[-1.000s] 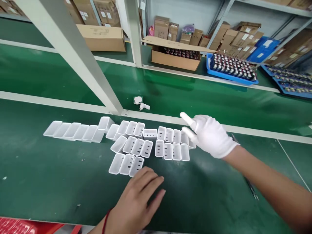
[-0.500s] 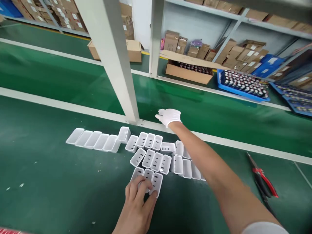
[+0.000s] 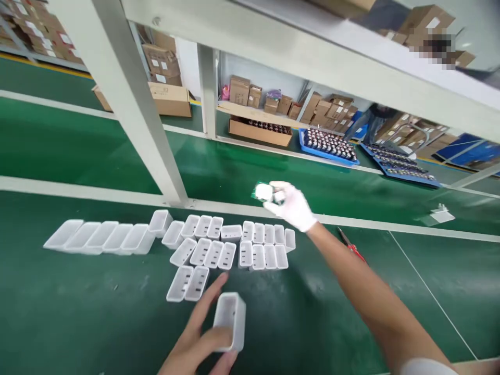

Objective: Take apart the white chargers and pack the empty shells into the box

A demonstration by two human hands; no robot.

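We are holding a white, open-topped, rectangular plastic box [image 3: 232,315] in our bare left hand [image 3: 196,342], long axis pointing away from us, while our white-gloved right hand [image 3: 294,207] is pinching a white-topped green board [image 3: 264,192] beyond that box, slightly rightward.

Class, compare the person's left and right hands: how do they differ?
The left hand is bare; the right hand wears a white glove. The left grips a white box, while the right holds a smaller white-and-green part. The right reaches farther forward than the left. Both are holding something.
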